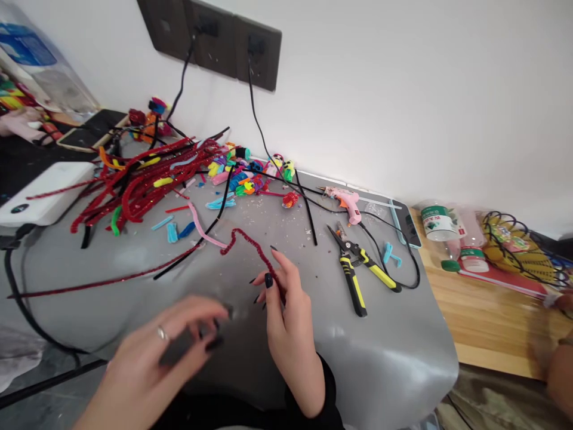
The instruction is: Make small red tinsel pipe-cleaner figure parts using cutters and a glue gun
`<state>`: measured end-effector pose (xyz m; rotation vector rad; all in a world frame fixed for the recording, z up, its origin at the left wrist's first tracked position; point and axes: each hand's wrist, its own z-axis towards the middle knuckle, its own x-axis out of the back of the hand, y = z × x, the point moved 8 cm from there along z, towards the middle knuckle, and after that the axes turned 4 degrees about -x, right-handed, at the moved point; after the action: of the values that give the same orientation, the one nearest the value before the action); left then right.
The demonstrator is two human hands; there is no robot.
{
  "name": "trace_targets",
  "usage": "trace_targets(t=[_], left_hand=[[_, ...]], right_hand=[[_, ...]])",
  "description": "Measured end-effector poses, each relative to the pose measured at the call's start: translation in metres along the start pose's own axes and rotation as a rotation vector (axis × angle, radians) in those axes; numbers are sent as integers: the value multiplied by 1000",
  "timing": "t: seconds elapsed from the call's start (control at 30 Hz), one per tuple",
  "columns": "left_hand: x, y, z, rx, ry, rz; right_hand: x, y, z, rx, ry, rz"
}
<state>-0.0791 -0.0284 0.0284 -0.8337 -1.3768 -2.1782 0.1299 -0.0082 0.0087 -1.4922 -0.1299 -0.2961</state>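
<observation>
Between the thumb and fingers of my right hand (289, 310) is a dark red pipe cleaner (253, 242). Its far end curls into a hook above the grey table. My left hand (165, 352), wearing a ring, is apart from it at lower left, blurred at the fingertips. The thumb and fingers of that hand are spread, with nothing visible between them. A pink pipe cleaner (199, 224) lies just beyond the hook. Farther left rests a heap of red pipe cleaners (152, 179), with one long red strand (120, 278) stretched out nearer me.
Yellow-black pliers (353, 266) lie spread right of my hand, near a pink glue gun (344, 200) with a trailing cord. Colourful pipe-cleaner pieces (250, 179) crowd the back. A white power bank (49, 191) sits left, a phone (405, 221) right. Another person's arm (559, 376) shows far right.
</observation>
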Motion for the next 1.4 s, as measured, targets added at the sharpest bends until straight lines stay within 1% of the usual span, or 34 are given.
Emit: trace_targets(t=[0.03, 0.07, 0.1, 0.13, 0.17, 0.2, 0.27, 0.3, 0.37, 0.5, 0.67, 0.8, 0.9, 1.03, 1.1, 1.23, 1.3, 1.4], left_hand=[[-2, 2, 20, -22, 58, -10], [0, 1, 41, -38, 150, 18], [-4, -2, 62, -49, 164, 63], [-13, -8, 82, -45, 110, 118], [-21, -12, 98, -72, 52, 144], [-30, -18, 111, -86, -24, 158], [-40, -31, 123, -71, -99, 148], [-44, -36, 124, -55, -127, 124], [-47, -39, 121, -26, -147, 68], [-47, -36, 113, 4, -129, -4], [-48, -36, 114, -52, -140, 20], [-44, -39, 112, -86, -127, 62], [-36, -40, 109, -76, -33, 97], [-21, -37, 106, -77, 182, 211], [-17, -34, 103, -107, 278, 259], [-11, -28, 97, -212, 435, 324], [-10, -26, 93, -250, 485, 349], [-9, -27, 89, -260, 518, 383]], right_hand=[[1, 1, -2, -2, -2, -2], [1, 2, -4, -5, -4, 0], [3, 3, -6, -7, -1, 5], [4, 4, -8, -11, 7, 11], [6, 5, -10, -16, 20, 17], [8, 5, -11, -19, 38, 22], [13, 8, -12, -22, 73, 30], [15, 9, -12, -26, 86, 35], [19, 13, -10, -35, 104, 46], [25, 16, -4, -39, 124, 58], [22, 12, 1, -24, 113, 71], [18, 8, 3, -5, 104, 138], [15, 4, 4, 13, 73, 189], [8, -2, 8, 13, -12, 232], [5, -6, 9, -3, -49, 234], [-3, -12, 10, -25, -121, 218], [-6, -12, 9, -50, -126, 292], [-8, -5, 8, -92, -82, 517]])
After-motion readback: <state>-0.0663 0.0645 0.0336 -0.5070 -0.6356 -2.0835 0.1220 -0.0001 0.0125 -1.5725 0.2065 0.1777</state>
